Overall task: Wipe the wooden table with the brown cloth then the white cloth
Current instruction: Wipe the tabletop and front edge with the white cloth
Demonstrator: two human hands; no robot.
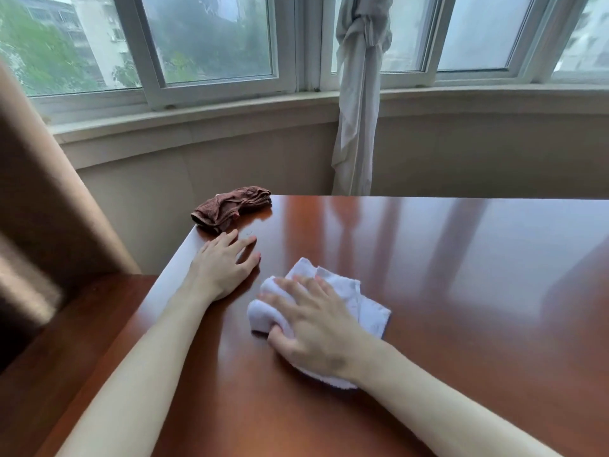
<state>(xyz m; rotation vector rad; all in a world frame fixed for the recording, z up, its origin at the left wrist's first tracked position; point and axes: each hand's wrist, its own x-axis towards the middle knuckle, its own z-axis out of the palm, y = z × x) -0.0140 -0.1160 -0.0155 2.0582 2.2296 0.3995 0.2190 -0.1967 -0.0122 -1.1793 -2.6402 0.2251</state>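
on the wooden table (461,258) the right hand (316,324) clutched the white cloth (346,291); the bare tabletop lay rightward; the left hand (224,262) rested flat nearer the brown cloth (230,207).

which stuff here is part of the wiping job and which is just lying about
Part of the job:
white cloth under the right hand
brown cloth at the far left corner
wooden table
left hand flat on the table

Just there:
tied curtain
windows

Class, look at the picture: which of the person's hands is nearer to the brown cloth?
Left. The left hand lies flat just in front of the brown cloth; the right hand is farther back, pressing on the white cloth.
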